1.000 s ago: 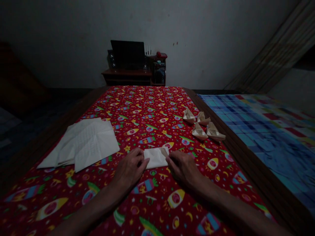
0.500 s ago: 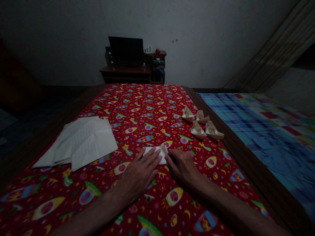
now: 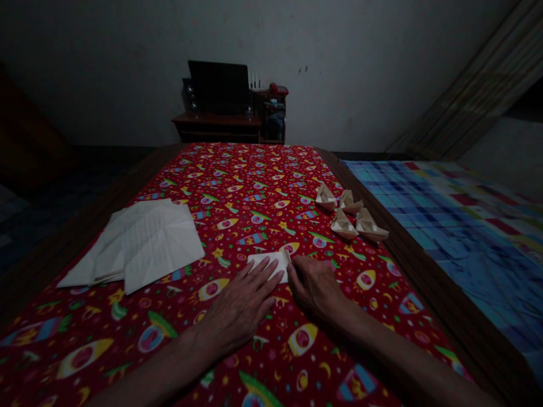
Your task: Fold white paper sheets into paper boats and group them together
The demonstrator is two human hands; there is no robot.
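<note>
Four boats (image 3: 344,226) seem done, mid-right; sheets (image 3: 163,240) wait, mid-left; my left hand (image 3: 241,305) lies spread on paper (image 3: 283,261); right hand (image 3: 314,285) pinches it.

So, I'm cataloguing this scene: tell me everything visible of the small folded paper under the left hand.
The small folded paper looks white, with a narrow fold along its right end. It lies on the red patterned cloth, its upper edge showing. The left hand covers much of it; the right hand touches its right end, perhaps pinching.

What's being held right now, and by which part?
The folded white paper: the right hand seems to pinch its right edge. The left hand lies flat across it, not gripping.
</note>
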